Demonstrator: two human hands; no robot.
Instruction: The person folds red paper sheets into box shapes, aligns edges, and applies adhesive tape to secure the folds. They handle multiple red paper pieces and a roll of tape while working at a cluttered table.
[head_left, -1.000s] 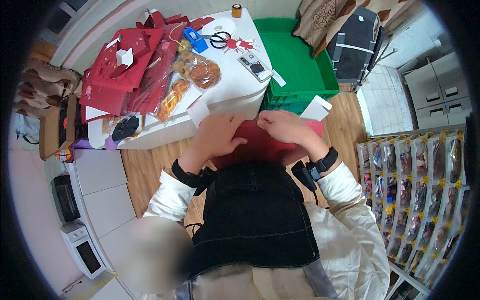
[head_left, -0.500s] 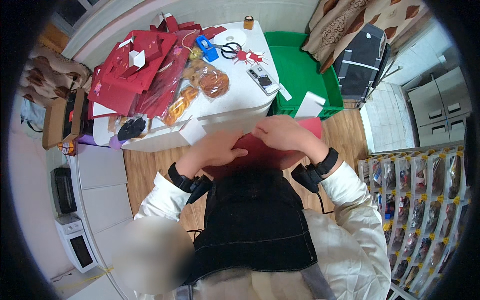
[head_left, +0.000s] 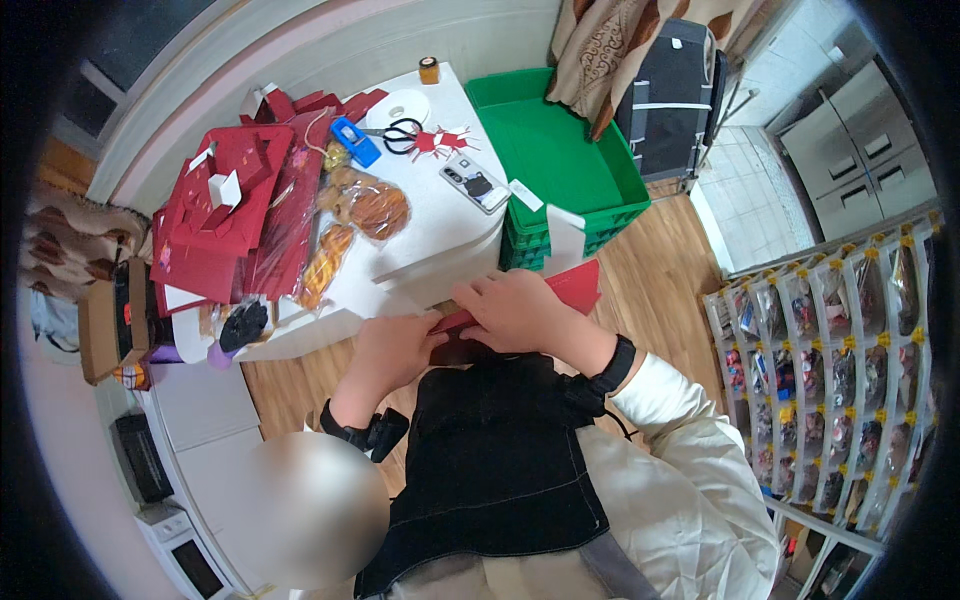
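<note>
- Left hand [head_left: 398, 350] and right hand [head_left: 515, 312], both grips closed, pinch a red sheet [head_left: 580, 286].
- Uneven finger pressure could crease it; a loosened grip could let it fall.

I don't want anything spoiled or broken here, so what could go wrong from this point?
The red card is held off the table between the left hand and right hand, so it might crease in their grip or drop to the floor. The phone lies near the table's edge beside the green crate, so a knock could perhaps tip it in.
</note>
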